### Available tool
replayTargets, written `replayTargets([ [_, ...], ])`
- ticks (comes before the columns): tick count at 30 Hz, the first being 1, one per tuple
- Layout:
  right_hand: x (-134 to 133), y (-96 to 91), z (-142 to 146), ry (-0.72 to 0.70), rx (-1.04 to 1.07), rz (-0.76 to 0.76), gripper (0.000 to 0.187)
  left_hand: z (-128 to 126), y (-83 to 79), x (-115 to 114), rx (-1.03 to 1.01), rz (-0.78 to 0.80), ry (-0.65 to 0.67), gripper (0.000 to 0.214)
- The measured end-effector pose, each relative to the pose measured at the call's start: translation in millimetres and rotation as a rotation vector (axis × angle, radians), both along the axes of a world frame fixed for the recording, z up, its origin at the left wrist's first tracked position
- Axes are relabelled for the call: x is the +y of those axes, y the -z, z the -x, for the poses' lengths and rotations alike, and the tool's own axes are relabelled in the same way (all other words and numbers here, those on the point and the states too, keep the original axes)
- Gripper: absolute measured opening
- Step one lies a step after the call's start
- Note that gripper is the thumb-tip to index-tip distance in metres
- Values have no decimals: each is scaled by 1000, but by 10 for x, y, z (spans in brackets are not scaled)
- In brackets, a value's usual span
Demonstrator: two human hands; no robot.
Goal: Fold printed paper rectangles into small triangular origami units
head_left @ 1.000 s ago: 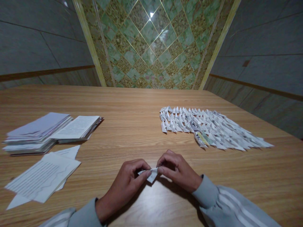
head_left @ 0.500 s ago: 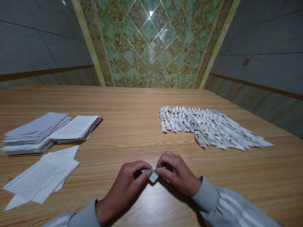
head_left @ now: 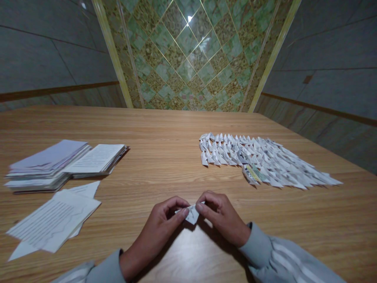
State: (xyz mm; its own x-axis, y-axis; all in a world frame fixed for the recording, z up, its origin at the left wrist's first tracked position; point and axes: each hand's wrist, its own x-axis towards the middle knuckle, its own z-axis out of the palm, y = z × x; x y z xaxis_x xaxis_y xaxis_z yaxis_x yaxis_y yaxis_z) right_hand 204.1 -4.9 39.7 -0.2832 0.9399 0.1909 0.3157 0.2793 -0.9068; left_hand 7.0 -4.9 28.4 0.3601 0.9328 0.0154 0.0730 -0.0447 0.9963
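Observation:
My left hand (head_left: 160,226) and my right hand (head_left: 219,214) meet near the front edge of the wooden table (head_left: 165,165). Both pinch a small folded piece of printed white paper (head_left: 192,213) between thumbs and fingertips, held just above the tabletop. The fingers of both hands are curled closed on it. Grey sleeves cover both wrists. Beyond my right hand lie rows of several small folded paper pieces (head_left: 259,159), laid side by side.
A stack of printed sheets and booklets (head_left: 59,161) lies at the left. Loose cut sheets (head_left: 54,220) lie in front of that stack. Tiled walls stand behind the table's far edge.
Both hands have shifted very slightly while working the small folded paper; the piece now sits a little higher between the fingertips. Nothing else on the table moved.

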Motion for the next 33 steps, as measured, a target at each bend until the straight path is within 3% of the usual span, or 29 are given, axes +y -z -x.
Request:
replayTargets([
  [5, -7, -3, -3, 40, -30, -5, 25, 6, -39, -37, 208, -212, 48, 24],
  [8, -12, 14, -1, 49, -45, -7, 24, 10, -39, -31, 251, -260, 33, 21],
  [13, -5, 35, 16, 42, -54, -29, 22, 16, -30, -44, 233, -253, 83, 20],
  [19, -25, 19, 18, 28, -107, -96, 26, -2, -39, -37, 227, -275, 52, 20],
  [23, -38, 28, 17, -8, -95, -91, 26, 1, -15, -21, 139, -181, 67, 15],
  [26, -14, 10, 30, -35, -22, 5, 28, 18, 5, 5, 78, -117, -1, 15],
  [29, -34, -91, 25, -18, 143, 126, 30, 33, 3, 59, -17, -21, -164, 19],
  [31, -144, -168, -47, -37, 302, 196, 34, 37, -11, 102, -104, 48, -269, 28],
  [33, -364, -185, -209, -134, 286, 185, 37, 37, -23, 137, -182, 104, -340, 36],
])
